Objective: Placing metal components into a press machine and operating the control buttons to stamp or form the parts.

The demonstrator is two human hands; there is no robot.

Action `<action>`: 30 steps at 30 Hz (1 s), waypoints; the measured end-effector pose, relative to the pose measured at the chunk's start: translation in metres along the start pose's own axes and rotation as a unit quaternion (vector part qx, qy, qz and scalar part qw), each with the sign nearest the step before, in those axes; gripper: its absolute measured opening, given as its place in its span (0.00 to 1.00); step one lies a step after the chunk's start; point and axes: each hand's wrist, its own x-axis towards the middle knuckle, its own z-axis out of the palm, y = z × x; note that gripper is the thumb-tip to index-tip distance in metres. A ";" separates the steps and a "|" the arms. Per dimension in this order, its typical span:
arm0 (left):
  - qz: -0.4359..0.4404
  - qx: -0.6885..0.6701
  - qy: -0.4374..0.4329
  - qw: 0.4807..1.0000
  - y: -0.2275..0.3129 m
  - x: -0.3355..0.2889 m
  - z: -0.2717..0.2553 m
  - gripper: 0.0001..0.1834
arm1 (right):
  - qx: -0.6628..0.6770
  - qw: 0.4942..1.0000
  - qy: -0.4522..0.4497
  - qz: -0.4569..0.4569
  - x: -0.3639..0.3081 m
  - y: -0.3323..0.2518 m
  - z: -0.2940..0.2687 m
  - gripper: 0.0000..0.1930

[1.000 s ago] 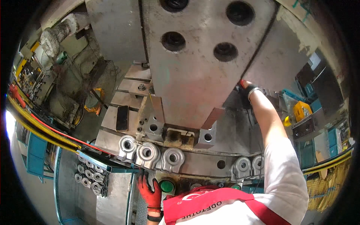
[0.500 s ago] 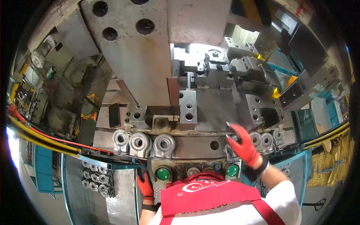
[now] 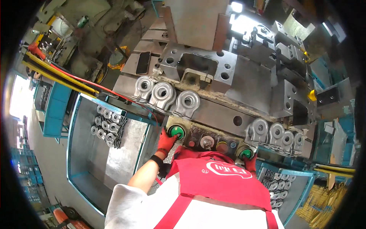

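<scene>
Both hands on the green buttons: left hand (image 3: 166, 142) pressing left button (image 3: 176, 132), right hand (image 3: 251, 163) at right button (image 3: 246, 154), grips clamped on nothing. Looks like the press-cycle step; next, probably swap the forging (image 3: 186, 102).

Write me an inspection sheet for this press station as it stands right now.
Surface: grey steel press bed, worn and oily, with an open die cavity.
Job's things: two green push buttons, left button and right button, on the front panel.
Clutter: three forged ring parts at the left of the bed, four more at the right; more rings lie in the blue bin.
Grips: left hand, red-gloved, on the left button; right hand, mostly hidden, at the right button.
Cables: red cable along a yellow rail.
Surroundings: blue racks, another parts bin at the right.
</scene>
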 end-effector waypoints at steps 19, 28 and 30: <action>-0.062 -0.059 0.008 0.996 -0.031 0.016 0.014 0.48 | -0.092 0.992 0.054 -0.072 -0.025 -0.036 0.016 0.51; -0.030 -0.067 0.001 0.997 -0.046 0.025 0.018 0.49 | -0.103 0.987 0.070 -0.099 -0.020 -0.023 0.018 0.51; -0.011 -0.046 0.010 0.999 -0.031 0.020 0.011 0.48 | -0.102 0.986 0.069 -0.112 -0.021 -0.025 0.017 0.51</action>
